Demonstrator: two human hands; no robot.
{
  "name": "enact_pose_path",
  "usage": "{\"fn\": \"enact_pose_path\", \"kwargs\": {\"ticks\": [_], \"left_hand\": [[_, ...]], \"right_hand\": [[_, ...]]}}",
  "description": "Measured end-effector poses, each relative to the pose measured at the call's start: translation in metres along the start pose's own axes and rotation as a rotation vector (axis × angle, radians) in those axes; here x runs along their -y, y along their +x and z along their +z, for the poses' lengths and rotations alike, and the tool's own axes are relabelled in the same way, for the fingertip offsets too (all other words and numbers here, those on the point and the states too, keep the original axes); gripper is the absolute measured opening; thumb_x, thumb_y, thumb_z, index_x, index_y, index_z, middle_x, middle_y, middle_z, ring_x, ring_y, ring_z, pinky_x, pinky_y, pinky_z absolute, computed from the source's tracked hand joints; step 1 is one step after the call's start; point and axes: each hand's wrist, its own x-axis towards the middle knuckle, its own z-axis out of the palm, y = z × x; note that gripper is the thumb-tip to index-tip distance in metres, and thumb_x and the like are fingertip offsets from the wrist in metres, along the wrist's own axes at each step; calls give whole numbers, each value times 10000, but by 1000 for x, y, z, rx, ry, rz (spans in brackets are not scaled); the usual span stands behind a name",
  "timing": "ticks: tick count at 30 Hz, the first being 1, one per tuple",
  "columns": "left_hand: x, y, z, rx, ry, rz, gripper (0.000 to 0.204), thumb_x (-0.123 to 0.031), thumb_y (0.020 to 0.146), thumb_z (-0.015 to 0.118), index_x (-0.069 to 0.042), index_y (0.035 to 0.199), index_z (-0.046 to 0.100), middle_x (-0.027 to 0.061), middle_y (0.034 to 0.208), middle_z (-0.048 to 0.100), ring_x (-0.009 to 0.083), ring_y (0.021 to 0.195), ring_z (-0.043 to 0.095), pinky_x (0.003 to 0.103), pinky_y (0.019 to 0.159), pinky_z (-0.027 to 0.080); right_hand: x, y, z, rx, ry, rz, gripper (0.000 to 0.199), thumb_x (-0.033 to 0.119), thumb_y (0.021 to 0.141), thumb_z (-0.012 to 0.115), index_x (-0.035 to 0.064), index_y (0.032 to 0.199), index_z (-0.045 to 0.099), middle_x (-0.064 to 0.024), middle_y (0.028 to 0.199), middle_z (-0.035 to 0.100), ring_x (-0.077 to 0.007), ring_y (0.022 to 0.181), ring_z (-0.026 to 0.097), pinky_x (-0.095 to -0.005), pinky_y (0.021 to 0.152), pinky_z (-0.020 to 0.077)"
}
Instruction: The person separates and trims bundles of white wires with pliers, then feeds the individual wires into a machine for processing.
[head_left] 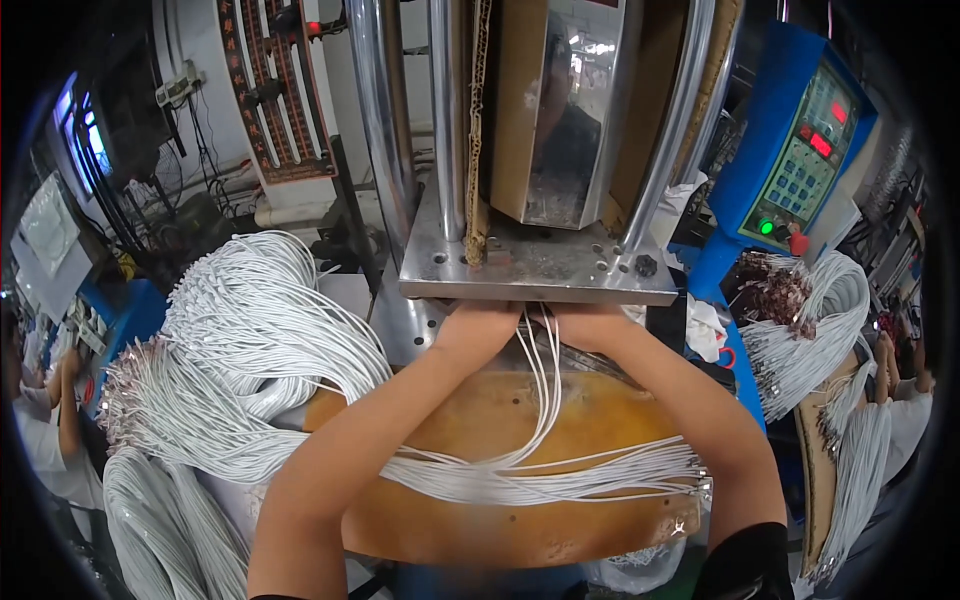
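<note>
Both of my forearms reach forward under the thick metal plate of a press. My left hand and my right hand sit side by side there, their fingers hidden beneath the plate. Between them, several thin white cables come out and curve down toward me. These join a flat bundle of white cables lying across a brown board. Metal ends show at the bundle's right, near my right forearm. Whether my fingers grip the cables cannot be seen.
Large coils of white cable lie at left, more at right. A blue control box with red displays stands at back right. Polished steel columns rise above the plate. Other people's arms show at both far edges.
</note>
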Motion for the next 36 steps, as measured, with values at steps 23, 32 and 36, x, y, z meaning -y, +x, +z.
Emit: {"fn": "enact_pose_path", "kwargs": {"ticks": [23, 32, 36], "left_hand": [[-26, 13, -73, 303, -457, -349, 441, -28, 789, 526, 2, 1227, 574, 236, 1262, 577, 399, 1158, 553, 453, 995, 443], [-75, -189, -228, 345, -502, -146, 537, -282, 810, 714, -78, 1286, 571, 195, 1389, 490, 372, 1214, 534, 532, 1023, 404], [-88, -227, -213, 469, -96, -50, 556, -285, 767, 724, -116, 1280, 590, 174, 1399, 491, 355, 1218, 536, 510, 1035, 401]], "right_hand": [[22, -31, -20, -105, -137, 48, 410, 158, 870, 538, -24, 1237, 548, -236, 1231, 586, -410, 1180, 531, -459, 1040, 400], [123, -278, -84, 208, 198, 21, 844, 379, 708, 775, -16, 1374, 441, -228, 1437, 425, -459, 1383, 322, -609, 1131, 207], [129, -291, -70, 288, -231, 100, 829, 365, 686, 784, 21, 1371, 468, -206, 1452, 414, -433, 1397, 308, -625, 1134, 185]]}}
